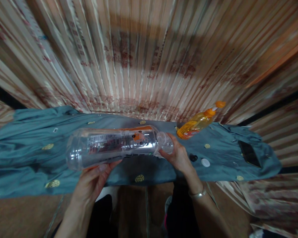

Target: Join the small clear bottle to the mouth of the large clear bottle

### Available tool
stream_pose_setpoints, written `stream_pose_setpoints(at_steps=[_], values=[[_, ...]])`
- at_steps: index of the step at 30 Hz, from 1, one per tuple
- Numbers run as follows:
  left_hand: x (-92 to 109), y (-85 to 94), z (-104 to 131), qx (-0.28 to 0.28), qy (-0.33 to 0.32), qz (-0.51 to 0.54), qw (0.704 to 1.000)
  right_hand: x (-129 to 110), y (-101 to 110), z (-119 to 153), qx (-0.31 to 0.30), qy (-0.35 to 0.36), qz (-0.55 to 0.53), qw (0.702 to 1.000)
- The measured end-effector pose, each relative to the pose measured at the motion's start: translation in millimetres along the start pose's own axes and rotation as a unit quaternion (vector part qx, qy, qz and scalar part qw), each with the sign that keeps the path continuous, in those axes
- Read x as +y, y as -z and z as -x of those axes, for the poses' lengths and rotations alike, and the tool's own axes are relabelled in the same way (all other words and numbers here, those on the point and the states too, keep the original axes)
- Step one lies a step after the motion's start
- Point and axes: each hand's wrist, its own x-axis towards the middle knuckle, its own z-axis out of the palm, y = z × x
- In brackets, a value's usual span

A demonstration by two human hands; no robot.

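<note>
A large clear plastic bottle (111, 145), with an orange stripe and printed label, lies sideways in the air above the cloth, its neck to the right. My left hand (93, 181) supports its underside near the wide left end, fingers against the plastic. At the other end my right hand (178, 154) is closed around the neck, fingers curled over it. To the right stands a bottle of orange-yellow liquid (195, 125) with an orange pump top. Near my right hand are a small black object (193, 157) and a white round cap (205, 162).
A teal cloth with yellow patterns (223, 165) covers the narrow table. A black phone (249, 154) lies at its right end. Behind the table hangs a pleated patterned curtain (139, 59). My legs and feet show below the front edge.
</note>
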Motion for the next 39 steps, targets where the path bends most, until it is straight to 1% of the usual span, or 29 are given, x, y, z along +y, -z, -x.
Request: stream_pose_setpoints(at_steps=[5, 11, 18, 22, 30, 36, 39], values=[[2.0, -10.7, 1.0, 0.011, -0.007, 0.006, 1.000, -0.4, -0.3, -0.2, 0.005, 0.001, 0.011, 1.000], [3.1, -13.1, 2.2, 0.021, -0.004, 0.001, 1.000, 0.5, -1.7, -0.2, 0.008, 0.006, 0.008, 1.000], [2.6, -17.0, 2.8, 0.007, -0.010, -0.003, 1.000, 0.3, -1.9, -0.2, 0.005, 0.004, 0.006, 1.000], [2.4, -13.9, 2.5, 0.004, -0.009, -0.001, 1.000, -0.2, -1.4, -1.1, 0.000, -0.001, 0.007, 1.000], [-1.5, -0.4, 0.3, -0.009, 0.000, -0.008, 1.000, -0.3, -1.6, -0.7, 0.007, 0.005, 0.012, 1.000], [-0.8, 0.8, 1.3, -0.019, 0.009, -0.015, 1.000, -0.5, -1.1, -0.4, 0.003, 0.003, 0.010, 1.000], [-0.7, 1.3, 1.7, -0.013, 0.006, -0.010, 1.000, -0.8, -1.2, -0.7, 0.004, -0.005, 0.014, 1.000]])
